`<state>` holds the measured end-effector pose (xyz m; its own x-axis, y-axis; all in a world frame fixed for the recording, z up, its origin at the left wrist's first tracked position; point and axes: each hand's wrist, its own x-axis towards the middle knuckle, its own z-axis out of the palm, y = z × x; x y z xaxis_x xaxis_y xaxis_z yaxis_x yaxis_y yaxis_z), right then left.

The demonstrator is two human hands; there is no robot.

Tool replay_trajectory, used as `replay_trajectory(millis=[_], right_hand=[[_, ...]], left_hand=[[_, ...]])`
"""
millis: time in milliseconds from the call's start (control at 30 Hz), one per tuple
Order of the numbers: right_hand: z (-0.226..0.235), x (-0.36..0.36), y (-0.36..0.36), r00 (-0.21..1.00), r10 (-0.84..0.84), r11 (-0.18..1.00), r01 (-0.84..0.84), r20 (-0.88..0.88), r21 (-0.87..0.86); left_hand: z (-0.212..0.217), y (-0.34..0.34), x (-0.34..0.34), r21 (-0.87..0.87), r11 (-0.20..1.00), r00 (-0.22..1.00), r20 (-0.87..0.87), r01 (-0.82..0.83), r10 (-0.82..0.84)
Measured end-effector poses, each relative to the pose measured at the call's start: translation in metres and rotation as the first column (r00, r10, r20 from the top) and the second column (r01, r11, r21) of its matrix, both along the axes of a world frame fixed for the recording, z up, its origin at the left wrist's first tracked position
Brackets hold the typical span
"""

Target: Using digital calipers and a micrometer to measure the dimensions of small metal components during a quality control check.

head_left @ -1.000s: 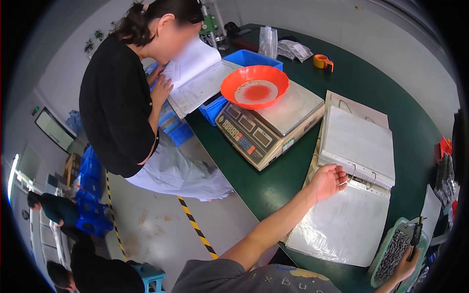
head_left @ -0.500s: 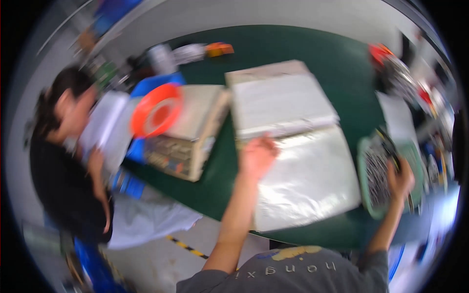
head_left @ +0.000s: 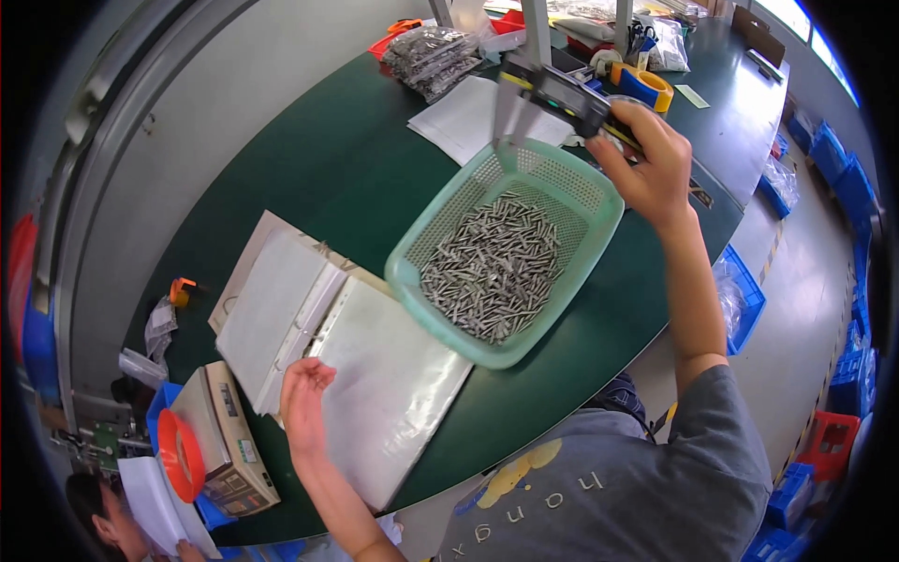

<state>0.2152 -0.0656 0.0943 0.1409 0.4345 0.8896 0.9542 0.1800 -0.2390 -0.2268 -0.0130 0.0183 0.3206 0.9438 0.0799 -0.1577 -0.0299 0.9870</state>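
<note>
Over the green basket (head_left: 582,201) containing metal pins (head_left: 492,267), my right hand (head_left: 655,167) is gripping a caliper (head_left: 567,96) by one end, leaving its jaws free; left of the basket, my empty left hand (head_left: 303,405) is hovering half-curled by an open binder (head_left: 384,375).

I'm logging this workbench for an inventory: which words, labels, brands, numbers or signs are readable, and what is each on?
Grey T-shirt: pale lettering, upside down in this view, beside a yellow print; not copied out here.
Scale: its small label and panel markings are too small to read.
Caliper in the right hand: no readable digits.
Open binder: no legible text.
</note>
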Motion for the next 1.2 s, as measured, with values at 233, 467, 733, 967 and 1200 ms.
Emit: replay_trajectory(millis=[233,467,733,967,1200], right_hand=[[0.008,0.028,0.061,0.983,0.180,0.974,-0.174,-0.025,0.145],[-0.002,0.057,0.082,0.973,0.193,0.958,-0.159,-0.127,0.239],[-0.005,0.065,0.079,0.957,0.231,0.970,-0.211,-0.176,0.123],[-0.009,0.034,0.080,0.931,0.365,0.922,-0.357,-0.027,0.151],[-0.006,0.019,0.073,0.936,0.349,0.930,-0.352,0.039,0.108]], left_hand=[[0.048,0.037,0.181,0.398,0.788,0.632,-0.775,0.469,0.015],[0.006,0.089,0.295,0.441,0.557,0.436,-0.887,0.703,0.152],[-0.019,0.100,0.315,0.458,0.484,0.387,-0.889,0.746,0.245],[-0.014,0.094,0.303,0.564,0.517,0.494,-0.823,0.644,0.282],[-0.023,0.086,0.322,0.480,0.686,0.424,-0.865,0.546,0.268]])
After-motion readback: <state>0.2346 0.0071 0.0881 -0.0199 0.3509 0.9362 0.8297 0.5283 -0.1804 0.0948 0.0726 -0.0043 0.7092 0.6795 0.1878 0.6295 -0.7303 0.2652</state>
